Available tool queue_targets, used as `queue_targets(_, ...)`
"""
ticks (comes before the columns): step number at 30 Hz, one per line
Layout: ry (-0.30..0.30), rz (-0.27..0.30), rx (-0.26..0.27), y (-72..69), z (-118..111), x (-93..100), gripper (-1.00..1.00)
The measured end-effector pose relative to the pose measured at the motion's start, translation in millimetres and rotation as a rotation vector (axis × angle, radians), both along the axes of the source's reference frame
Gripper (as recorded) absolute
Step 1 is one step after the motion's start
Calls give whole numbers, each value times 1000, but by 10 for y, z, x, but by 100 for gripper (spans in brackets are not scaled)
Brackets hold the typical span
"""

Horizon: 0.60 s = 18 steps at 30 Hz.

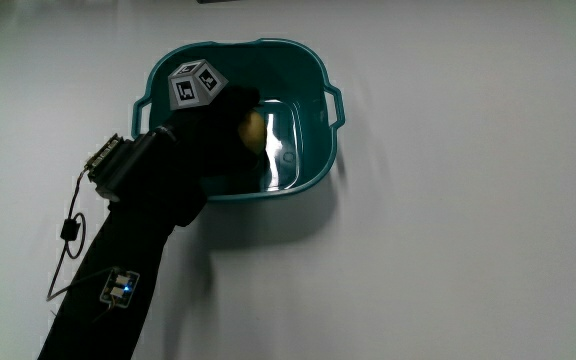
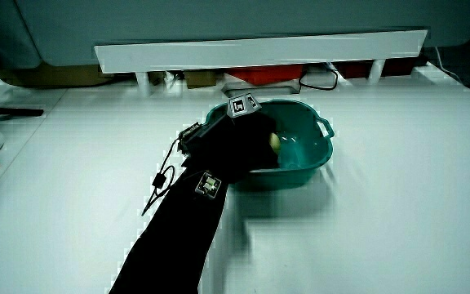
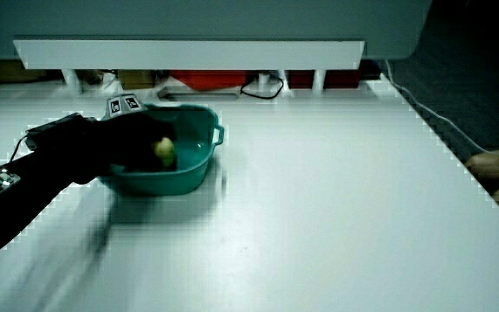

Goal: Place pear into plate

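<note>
The white counter point(image 1: 468, 250) is smooth and matte. Near the picture's middle stands a deep teal basin point(image 1: 311, 62) of glossy plastic with rounded corners and two handles; it serves as the plate. The black-gloved hand point(image 1: 213, 135) reaches inside it, its grip apparently closed around the small, smooth yellow-green pear point(image 1: 254, 128). This looks like the placing step, so next the pear must be released.

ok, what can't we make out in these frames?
- Grip on the pear: the hand covers most of the fruit in the main view, so contact is unclear.
- Basin floor under the hand: hidden by glove and forearm.
- Pear in a side view: only a small yellow patch shows.
</note>
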<state>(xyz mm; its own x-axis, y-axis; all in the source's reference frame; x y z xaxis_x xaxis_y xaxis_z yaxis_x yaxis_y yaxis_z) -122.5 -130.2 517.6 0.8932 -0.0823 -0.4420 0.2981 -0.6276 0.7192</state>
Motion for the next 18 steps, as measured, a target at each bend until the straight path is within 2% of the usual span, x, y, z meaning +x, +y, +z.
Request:
queue_targets(3, 7, -16, -40, 21, 9, -6, -12)
queue_targets(6, -18, 32, -78, 21, 20, 61, -29)
queue_targets(8, -15, 51, -121, 29, 36, 59, -41)
queue_targets(11, 59, -6, -103, 33, 14, 14, -59)
queue_targets(18, 77, -9, -95, 35, -11, 1, -100)
